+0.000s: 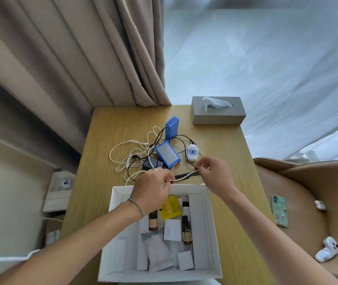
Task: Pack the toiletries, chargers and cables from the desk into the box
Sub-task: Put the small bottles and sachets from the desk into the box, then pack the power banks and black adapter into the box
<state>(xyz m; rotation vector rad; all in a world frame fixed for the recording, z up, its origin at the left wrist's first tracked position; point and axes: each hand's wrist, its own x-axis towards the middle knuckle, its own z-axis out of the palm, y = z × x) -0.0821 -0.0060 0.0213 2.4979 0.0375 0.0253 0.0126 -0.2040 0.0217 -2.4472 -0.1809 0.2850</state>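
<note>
Wooden desk [106, 140] ahead; I'm watching the left hand [151, 190] and right hand [215, 175] pinching a white cable [184, 176] stretched left-to-right between them, hovering just beyond the box [213, 243] far rim.

Looks like a hotel room or bedroom: heavy beige curtains [71, 58], sheer drapes [266, 79], tissue box [218, 113], upholstered armchair [312, 192].

Matt wood-grain desk [106, 182], white cardboard box [212, 233], cloth curtain [71, 58].
</note>
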